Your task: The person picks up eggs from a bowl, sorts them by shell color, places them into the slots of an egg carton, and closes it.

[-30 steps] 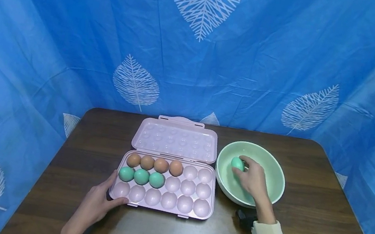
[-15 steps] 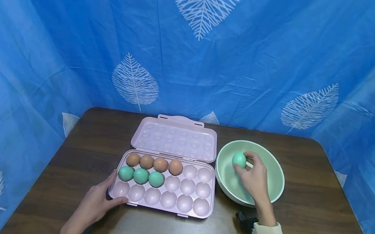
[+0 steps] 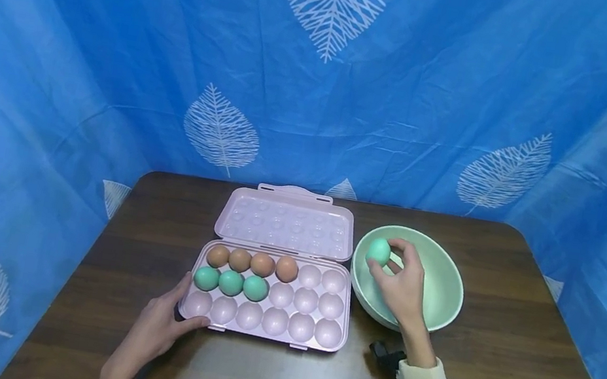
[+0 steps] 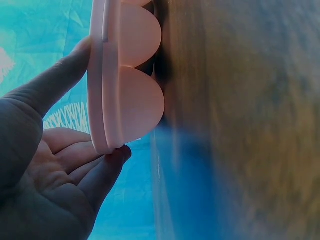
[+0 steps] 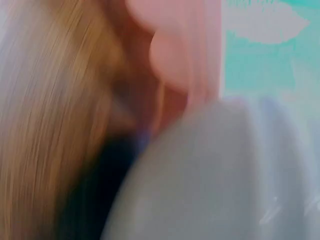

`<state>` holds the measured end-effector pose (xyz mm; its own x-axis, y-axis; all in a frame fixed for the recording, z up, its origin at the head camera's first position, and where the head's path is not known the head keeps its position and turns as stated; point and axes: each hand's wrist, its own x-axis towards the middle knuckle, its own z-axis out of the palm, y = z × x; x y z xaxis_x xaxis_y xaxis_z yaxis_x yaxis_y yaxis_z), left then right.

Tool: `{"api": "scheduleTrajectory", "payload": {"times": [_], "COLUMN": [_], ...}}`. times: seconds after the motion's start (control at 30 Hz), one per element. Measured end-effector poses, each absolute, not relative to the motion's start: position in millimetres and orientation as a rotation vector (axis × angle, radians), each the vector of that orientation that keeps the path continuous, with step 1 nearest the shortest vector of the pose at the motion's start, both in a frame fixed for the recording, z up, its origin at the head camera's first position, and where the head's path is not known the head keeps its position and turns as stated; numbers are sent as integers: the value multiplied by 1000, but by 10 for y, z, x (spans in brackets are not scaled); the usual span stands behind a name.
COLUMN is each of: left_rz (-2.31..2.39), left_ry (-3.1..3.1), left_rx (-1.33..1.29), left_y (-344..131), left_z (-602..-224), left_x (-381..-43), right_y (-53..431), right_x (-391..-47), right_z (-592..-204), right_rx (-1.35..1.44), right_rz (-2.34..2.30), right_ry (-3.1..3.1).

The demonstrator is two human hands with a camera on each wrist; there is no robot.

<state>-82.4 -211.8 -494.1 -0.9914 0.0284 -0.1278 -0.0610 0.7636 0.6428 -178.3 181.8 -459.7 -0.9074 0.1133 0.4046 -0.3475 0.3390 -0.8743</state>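
A pale pink egg carton (image 3: 270, 342) lies with its lid folded back. Brown eggs (image 3: 262, 264) sit in its back row, and green eggs (image 3: 231, 283) in the left of the middle row. My left hand (image 3: 153, 328) holds the carton's front left corner, thumb along the front edge and fingers at the side; the left wrist view shows this hand (image 4: 60, 165) close up. Over the left part of a light green bowl (image 3: 447, 292), my right hand (image 3: 403, 285) pinches a green egg (image 3: 378, 252) between thumb and fingers. In the blurred right wrist view neither hand nor egg shows.
The bowl stands just right of the carton, nearly touching it. The upturned lid (image 3: 286, 221) lies behind the egg rows. Beyond the brown wooden table (image 3: 515, 356) hangs a blue cloth (image 3: 315, 118) with white leaf prints.
My right hand has lifted the green egg from inside the bowl and moved slightly left, toward the bowl's left rim. The left hand stays at the carton's corner.
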Motion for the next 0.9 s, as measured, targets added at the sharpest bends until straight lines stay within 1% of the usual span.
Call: {"api": "scheduleTrajectory", "payload": {"times": [0.17, 0.53, 0.67, 0.77, 0.9], "left_rz": [1048, 1061, 1064, 1067, 1076], "left_ry": [2786, 2842, 2843, 2846, 2855], "left_rx": [-54, -10, -5, -3, 9], "left_y": [-2104, -2126, -2132, -2132, -2128], "left_z": [-4944, -4968, -4975, -4982, -4991], "left_x": [-827, -818, -813, -814, -820], "right_y": [1532, 1084, 944, 854, 759], "right_x": [-1590, -1386, -1361, -1407, -1483], "right_z": [-4365, -4398, -4489, -4675, -4933], "right_rx": [366, 593, 636, 646, 615], "right_rz": [1589, 1674, 1668, 1681, 1836], "right_ry": [-2180, -2266, -2298, -2319, -2348]}}
